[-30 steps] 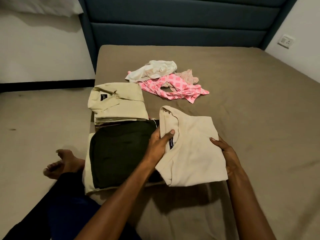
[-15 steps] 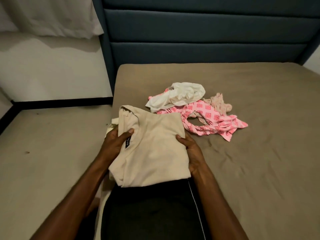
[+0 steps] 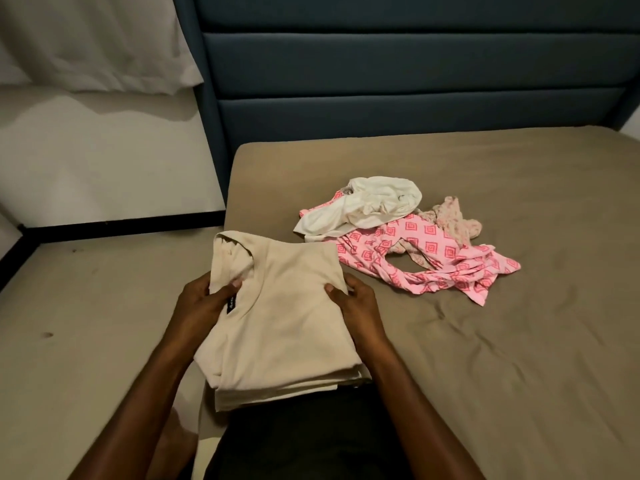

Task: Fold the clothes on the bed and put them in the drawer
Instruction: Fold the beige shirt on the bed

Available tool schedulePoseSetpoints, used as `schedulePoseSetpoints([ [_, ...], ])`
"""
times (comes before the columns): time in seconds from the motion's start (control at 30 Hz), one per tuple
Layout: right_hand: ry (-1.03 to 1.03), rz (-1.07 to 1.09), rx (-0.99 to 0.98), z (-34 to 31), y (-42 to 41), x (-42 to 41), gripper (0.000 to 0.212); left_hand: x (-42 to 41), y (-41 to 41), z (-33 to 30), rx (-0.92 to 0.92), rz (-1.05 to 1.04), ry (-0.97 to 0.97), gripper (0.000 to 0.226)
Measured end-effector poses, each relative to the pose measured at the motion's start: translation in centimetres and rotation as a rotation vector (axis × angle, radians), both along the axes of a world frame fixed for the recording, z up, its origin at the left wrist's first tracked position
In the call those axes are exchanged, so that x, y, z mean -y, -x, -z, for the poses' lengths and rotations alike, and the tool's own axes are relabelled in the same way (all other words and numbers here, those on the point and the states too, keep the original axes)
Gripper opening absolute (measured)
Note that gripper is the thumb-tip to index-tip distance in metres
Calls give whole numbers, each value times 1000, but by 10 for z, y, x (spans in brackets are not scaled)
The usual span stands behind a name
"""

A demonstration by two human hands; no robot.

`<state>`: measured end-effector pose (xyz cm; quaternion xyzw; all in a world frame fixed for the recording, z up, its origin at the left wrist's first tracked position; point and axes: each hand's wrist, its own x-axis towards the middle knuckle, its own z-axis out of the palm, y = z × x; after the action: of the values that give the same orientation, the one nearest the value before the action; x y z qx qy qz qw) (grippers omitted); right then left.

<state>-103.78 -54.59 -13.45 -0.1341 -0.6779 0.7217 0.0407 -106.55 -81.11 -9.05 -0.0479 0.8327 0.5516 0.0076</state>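
Up close, both hands hold a folded cream T-shirt (image 3: 287, 317) at the near left corner of the bed (image 3: 502, 341). The left hand (image 3: 202, 304) grips the shirt's left edge by the neckline, thumb lying on top beside a small dark label (image 3: 231, 302), fingers curled under the fabric. The right hand (image 3: 356, 299) grips the right edge, thumb on top and fingers wrapped round the side. The T-shirt lies on top of other folded cream cloth (image 3: 277, 393), whose layered edges show just below it; how many pieces are in that stack cannot be told. A dark garment (image 3: 304, 434) lies nearer the camera, between the 2 forearms, its upper edge under the cream layers.

Farther back on the brown sheet, well apart from the hands, sits an unfolded heap: a white garment (image 3: 374, 206) crumpled on top of a pink garment with a diamond print (image 3: 440, 261), and a small pale floral piece (image 3: 453, 220) just beside them on the right. A blue padded headboard (image 3: 398, 81) stands behind the bed. To the left are a beige floor (image 3: 86, 323), a pale wall with a black skirting, and a white curtain (image 3: 93, 39) hanging above.
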Motion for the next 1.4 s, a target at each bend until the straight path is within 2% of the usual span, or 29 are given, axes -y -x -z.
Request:
schedulePoseSetpoints([
  [0.03, -198, -7, 26, -1, 0, 1, 35, 1, -1, -1, 16, -15, 93, 34],
  [0.1, -825, 33, 103, -4, -4, 6, 44, -2, -5, -5, -12, -85, 490, 61],
  [0.13, -1091, 117, 68, -6, -8, 10, 48, -7, -9, -9, -75, -127, 675, 68],
  [0.17, -1239, 203, -36, -8, -10, 12, 52, -17, -12, -14, -177, -149, 772, 68],
  [0.2, -1294, 258, -150, -12, -10, 18, 55, -28, -14, -18, -269, -131, 789, 66],
  [0.27, -1272, 225, -247, -12, -5, 28, 62, -50, -12, -19, -356, -1, 856, 65],
  [0.33, -1249, 49, -200, 0, -6, 40, 68, -59, -6, 4, -347, 146, 999, 72],
  [0.43, -1119, -135, -137, 33, -10, 43, 67, -57, 0, 46, -310, 247, 1055, 79],
  [0.63, -1046, -172, -117, 39, -10, 39, 73, -56, 3, 56, -332, 240, 1040, 75],
  [0.73, -972, -206, -123, 38, -12, 33, 68, -58, 4, 55, -353, 209, 1080, 75],
  [0.83, -795, -149, -191, 37, -6, 14, 58, -76, -3, 38, -224, 140, 1174, 62],
  [0.9, -947, 49, -256, 41, 14, -11, 55, -101, -7, 23, -154, 60, 1236, 54],
  [1.0, -1235, 280, -106, 49, 48, -61, 67, -142, -10, 6, -247, 71, 1171, 53],
  [1.07, -1341, 243, 1, 45, 59, -97, 63, -167, -13, 8, -387, 120, 1016, 43],
  [1.13, -1417, 68, 41, 47, 63, -132, 49, -191, -18, 6, -478, 176, 769, 40],
  [1.17, -1367, -12, -9, 48, 60, -147, 37, -205, -23, 2, -437, 220, 660, 39],
  [1.2, -1193, -67, -57, 50, 52, -155, 23, -218, -27, -3, -380, 252, 574, 40],
  [1.23, -892, -76, -76, 46, 41, -159, 20, -234, -30, -9, -319, 247, 499, 43],
  [1.3, -136, 51, -18, 40, 13, -159, 26, -262, -30, -9, -87, 159, 258, 49],
  [1.33, 178, 130, -20, 37, -6, -162, 29, -275, -29, -6, 60, 100, 51, 50],
  [1.4, 650, 208, -46, 40, -49, -173, 58, -297, -29, -2, 392, 11, -454, 45],
])
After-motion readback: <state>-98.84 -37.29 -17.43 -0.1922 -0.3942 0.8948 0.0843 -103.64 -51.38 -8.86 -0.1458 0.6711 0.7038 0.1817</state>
